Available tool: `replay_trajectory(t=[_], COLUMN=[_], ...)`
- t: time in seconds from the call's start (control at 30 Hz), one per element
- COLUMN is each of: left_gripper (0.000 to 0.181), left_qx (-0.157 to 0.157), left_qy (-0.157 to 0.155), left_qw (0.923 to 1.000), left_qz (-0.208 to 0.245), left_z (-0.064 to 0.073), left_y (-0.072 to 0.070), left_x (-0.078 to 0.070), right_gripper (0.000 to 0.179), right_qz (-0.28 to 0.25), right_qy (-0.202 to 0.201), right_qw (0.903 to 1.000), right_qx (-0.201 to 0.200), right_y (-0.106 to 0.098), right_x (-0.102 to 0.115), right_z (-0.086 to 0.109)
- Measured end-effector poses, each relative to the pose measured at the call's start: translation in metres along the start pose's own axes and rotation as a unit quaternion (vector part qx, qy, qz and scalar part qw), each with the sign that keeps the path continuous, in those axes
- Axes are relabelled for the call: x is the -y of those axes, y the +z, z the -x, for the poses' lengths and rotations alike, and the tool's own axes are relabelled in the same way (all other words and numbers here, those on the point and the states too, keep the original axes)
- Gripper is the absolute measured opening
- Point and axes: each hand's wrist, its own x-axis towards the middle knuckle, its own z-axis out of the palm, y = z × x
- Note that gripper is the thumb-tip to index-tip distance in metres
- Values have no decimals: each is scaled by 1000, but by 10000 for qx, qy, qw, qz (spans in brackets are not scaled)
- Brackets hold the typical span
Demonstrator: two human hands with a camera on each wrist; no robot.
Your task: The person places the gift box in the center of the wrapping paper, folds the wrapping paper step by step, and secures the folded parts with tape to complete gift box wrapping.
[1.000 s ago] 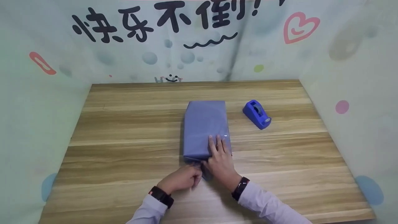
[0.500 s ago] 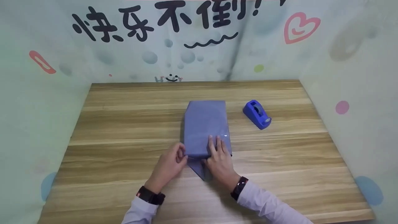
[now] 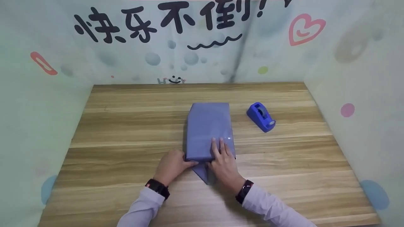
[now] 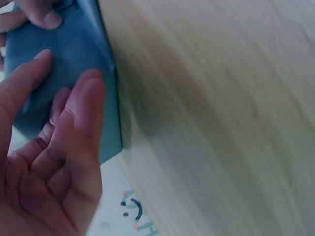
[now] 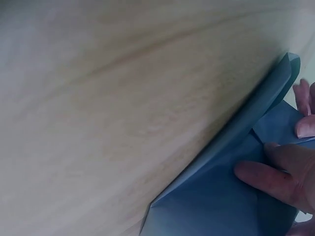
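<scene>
A box wrapped in blue-purple paper (image 3: 208,126) lies on the table, its near end facing the person. From that end a pointed paper flap (image 3: 201,174) sticks out; in the right wrist view its folded paper (image 5: 211,196) spreads along the tabletop. My right hand (image 3: 224,167) rests straight fingers on the box top while its thumb presses the near end. At the near left corner, my left hand (image 3: 170,167) touches the end with its thumb, its fingers beside the left side. The left wrist view shows these fingers (image 4: 88,108) extended, curled round nothing.
A blue tape dispenser (image 3: 261,116) stands right of the box, beyond the right hand. The wooden table (image 3: 126,126) is bounded by printed fabric walls (image 3: 277,56) at the back and both sides.
My left hand has moved from in front of the near end to the box's near left corner, and its thumb now reaches onto the end. The right hand stays in place.
</scene>
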Motion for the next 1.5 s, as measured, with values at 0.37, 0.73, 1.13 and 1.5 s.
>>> replay_trajectory(t=[0.37, 0.73, 1.13, 1.5], left_gripper=[34, 52, 13, 5], left_qx=[1783, 200, 257, -166], left_qy=[574, -51, 1782, 2146], left_qw=[9797, 9929, 9746, 9350], left_qz=[719, -1167, -1334, -2817], left_z=[-6, 13, 33, 53], left_y=[-29, 2, 7, 37], left_x=[8, -19, -25, -46], right_gripper=[38, 29, 22, 18], right_qz=[-107, -114, -118, -224], right_qy=[136, 132, 132, 155], right_qw=[9995, 9996, 9990, 9974], right_qx=[-271, -218, -411, -674], right_y=[2, 2, 4, 7], right_x=[1, -1, 0, -2], right_z=[2, 3, 5, 5])
